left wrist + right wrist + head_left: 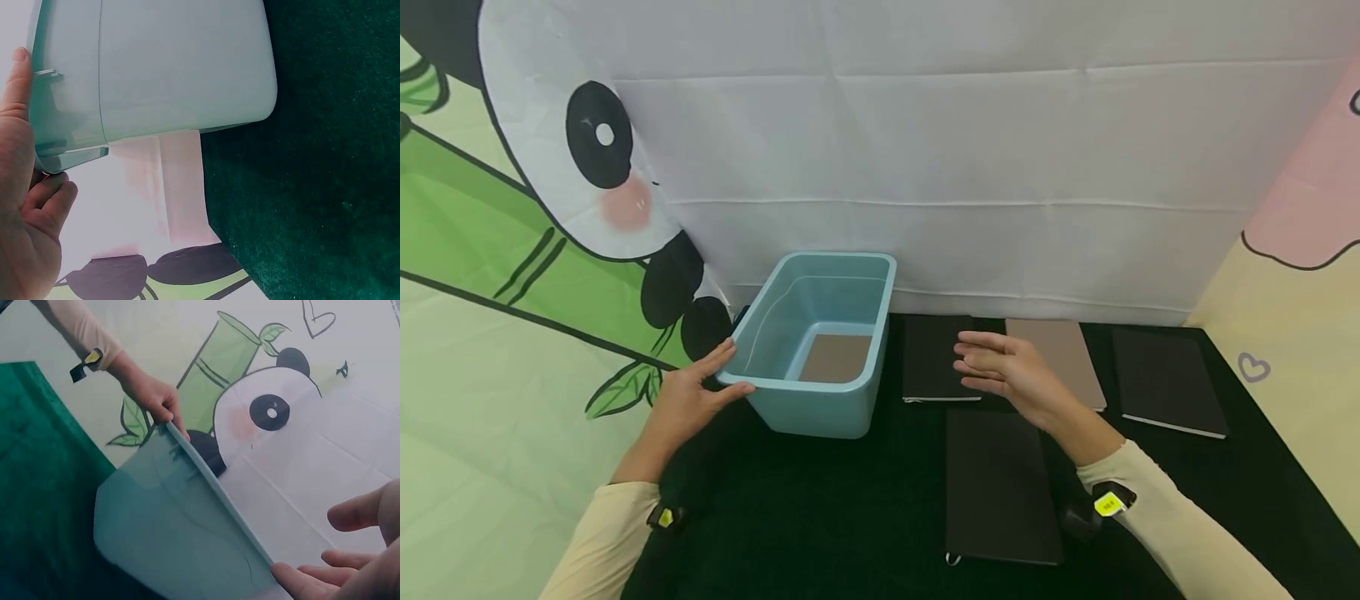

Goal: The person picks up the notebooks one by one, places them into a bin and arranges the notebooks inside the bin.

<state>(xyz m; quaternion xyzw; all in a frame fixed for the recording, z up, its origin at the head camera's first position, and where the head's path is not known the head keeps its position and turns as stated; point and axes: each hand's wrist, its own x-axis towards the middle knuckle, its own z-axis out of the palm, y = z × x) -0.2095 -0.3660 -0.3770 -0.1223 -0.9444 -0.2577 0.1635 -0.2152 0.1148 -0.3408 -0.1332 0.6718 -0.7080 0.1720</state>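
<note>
pale blue plastic bin (820,400), open-topped, brown notebook (835,357) lying inside.

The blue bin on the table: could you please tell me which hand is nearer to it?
Left. The left hand grips the blue bin at its near left rim corner; the right hand hovers open to its right, over the notebooks, not touching it.

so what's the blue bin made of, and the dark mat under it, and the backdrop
The blue bin looks like moulded plastic: smooth, slightly glossy walls, a rolled rim, faintly translucent in the left wrist view. The dark mat seems a short-pile fabric such as felt or velvet, with a fuzzy green-black nap in that view. The backdrop is probably thin printed cloth or vinyl; it shows fold creases.
</note>
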